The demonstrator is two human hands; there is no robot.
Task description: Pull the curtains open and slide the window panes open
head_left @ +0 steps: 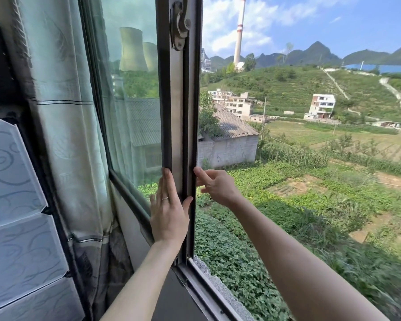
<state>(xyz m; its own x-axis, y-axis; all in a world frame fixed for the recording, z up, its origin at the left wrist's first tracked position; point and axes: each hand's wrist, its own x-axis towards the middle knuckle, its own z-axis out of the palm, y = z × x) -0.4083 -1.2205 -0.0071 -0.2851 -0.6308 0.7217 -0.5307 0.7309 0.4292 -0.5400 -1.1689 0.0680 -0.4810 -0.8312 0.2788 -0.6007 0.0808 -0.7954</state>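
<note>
Currently the curtain (pixel 63 112) is bunched at left, with the window pane (pixel 134 89) slid leftward beside it. The stile (pixel 180 112) is pressed by the flat left hand (pixel 169 214), thumb hooked on its edge. That edge is touched by the loosely curled right hand (pixel 215 186); nothing is gripped. The pane is judged rigid and probably heavy, so the stile is to be pushed, not the glass.

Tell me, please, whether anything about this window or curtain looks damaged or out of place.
Nothing stands out. The pane frame stands upright in the bottom track, the latch looks intact, the glass shows no crack, and the curtain hangs gathered beside it.
</note>
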